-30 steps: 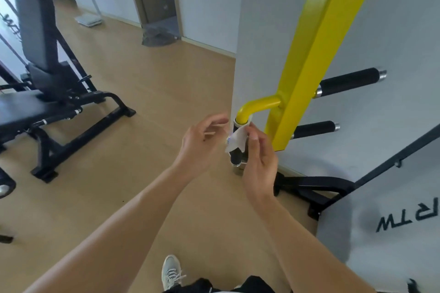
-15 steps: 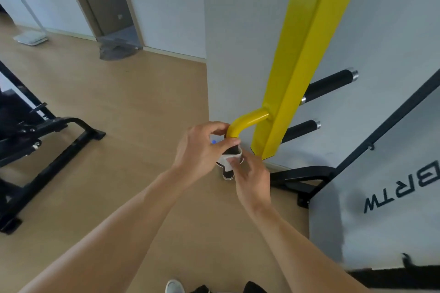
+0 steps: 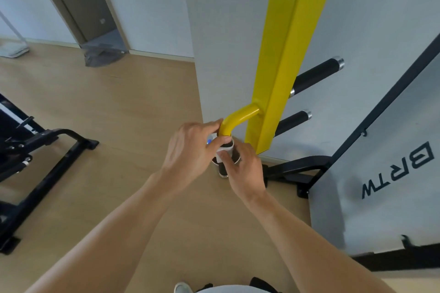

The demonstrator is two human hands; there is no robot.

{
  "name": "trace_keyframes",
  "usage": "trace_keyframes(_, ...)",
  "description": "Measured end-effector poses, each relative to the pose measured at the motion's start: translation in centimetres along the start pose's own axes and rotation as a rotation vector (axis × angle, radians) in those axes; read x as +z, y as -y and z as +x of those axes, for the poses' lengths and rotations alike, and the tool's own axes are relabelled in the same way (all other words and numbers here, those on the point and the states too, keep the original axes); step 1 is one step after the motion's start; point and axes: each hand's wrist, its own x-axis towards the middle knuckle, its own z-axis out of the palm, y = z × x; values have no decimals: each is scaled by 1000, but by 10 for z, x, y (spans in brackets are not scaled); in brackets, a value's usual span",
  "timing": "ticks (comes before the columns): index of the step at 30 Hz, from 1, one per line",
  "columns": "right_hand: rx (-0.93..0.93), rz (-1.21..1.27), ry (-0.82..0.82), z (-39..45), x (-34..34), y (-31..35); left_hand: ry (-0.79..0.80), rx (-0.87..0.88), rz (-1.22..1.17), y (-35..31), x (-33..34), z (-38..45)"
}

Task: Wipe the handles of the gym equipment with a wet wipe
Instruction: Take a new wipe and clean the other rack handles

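Note:
A yellow bent bar [image 3: 238, 118] leaves the yellow post [image 3: 288, 54] and turns down into a black handle grip [image 3: 223, 170] with a metal end. A white wet wipe [image 3: 226, 149] is wrapped around the top of that grip. My left hand [image 3: 190, 152] is closed around the wipe and grip from the left, its fingertips touching the yellow bend. My right hand [image 3: 245, 171] pinches the wipe against the grip from the right. Most of the grip is hidden by both hands.
Two more black handles [image 3: 316, 76] [image 3: 294, 120] stick out to the right behind the post. A black machine base [image 3: 297, 169] lies on the floor to the right, beside a grey panel [image 3: 392, 173]. A black bench frame [image 3: 47, 157] stands at left on the wood floor.
One second ago my left hand was open and apart from the handle while the right held the wipe on it. It has since closed over the wipe, and my view has shifted right and closer.

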Motion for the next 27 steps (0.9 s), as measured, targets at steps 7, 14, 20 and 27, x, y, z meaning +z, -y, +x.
trace_keyframes(7,27,-11,9,-12,10,-18,27,135,61,-2,-6,-1)
trace_keyframes(14,49,66,23,-14,5,-9,49,116,45,-7,-12,-3)
trace_keyframes(20,-55,43,-82,-6,0,12,166,92,-8,-2,-12,3)
trace_keyframes(27,-1,-221,106,-20,14,-32,117,135,-4,3,-9,4)
